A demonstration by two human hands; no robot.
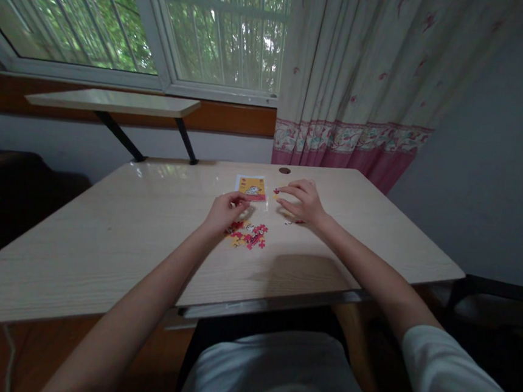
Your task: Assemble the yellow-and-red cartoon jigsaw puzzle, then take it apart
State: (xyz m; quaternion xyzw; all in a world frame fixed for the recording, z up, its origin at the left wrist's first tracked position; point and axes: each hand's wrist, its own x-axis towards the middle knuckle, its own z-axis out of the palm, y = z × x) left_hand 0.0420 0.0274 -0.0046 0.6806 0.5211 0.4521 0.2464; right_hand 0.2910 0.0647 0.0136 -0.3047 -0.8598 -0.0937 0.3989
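Note:
My left hand (pixel 227 210) hovers between a pile of jigsaw pieces and a picture card, its fingers pinched together; whatever they hold, if anything, is too small to make out. The jigsaw pieces (pixel 254 238) are red, yellow and white and lie loose just below that hand. Behind it is the yellow and red picture card (pixel 249 186), with a white cartoon figure on it. My right hand (pixel 302 201) is open, thumb and forefinger apart. Its forefinger reaches a small red and yellow puzzle piece (pixel 276 192). More pieces (pixel 293 222) lie partly hidden under this hand.
The pale wooden desk (pixel 149 229) has a round cable hole (pixel 284 170) near its back edge. At the back left a raised shelf (pixel 114 101) stands on dark legs. A window and a patterned curtain (pixel 342 105) are behind the desk.

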